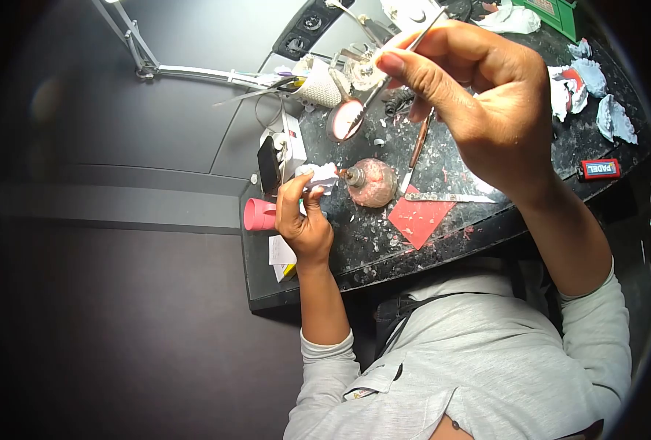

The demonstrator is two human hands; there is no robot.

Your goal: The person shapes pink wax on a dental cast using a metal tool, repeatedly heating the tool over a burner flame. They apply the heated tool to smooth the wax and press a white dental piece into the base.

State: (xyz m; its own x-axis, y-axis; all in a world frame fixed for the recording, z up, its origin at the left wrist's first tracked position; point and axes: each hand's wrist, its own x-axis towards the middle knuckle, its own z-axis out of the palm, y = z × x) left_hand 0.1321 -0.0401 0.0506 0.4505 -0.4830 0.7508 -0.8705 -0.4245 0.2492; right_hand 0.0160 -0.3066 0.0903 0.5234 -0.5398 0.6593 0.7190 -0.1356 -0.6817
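Note:
My left hand (305,224) is closed on a white plaster dental cast (325,178), pinched between thumb and fingers beside the neck of a round glass spirit burner (373,187). Raised toward the camera, my right hand (479,95) pinches a thin metal hand tool (422,35) between thumb and fingers. Its lower end overlaps a round ladle of pink wax (346,119) in this view. Right of the burner lie a wooden-handled knife (418,147), a red wax sheet (417,222) and a metal blade (450,197) across the sheet's upper edge.
A pink cup (258,214), a phone (268,165) and a white mesh tool holder (327,82) stand along the left. Several broken plaster casts (615,119) and a red PADEL box (600,169) sit at right. Wax scraps litter the black bench (355,257).

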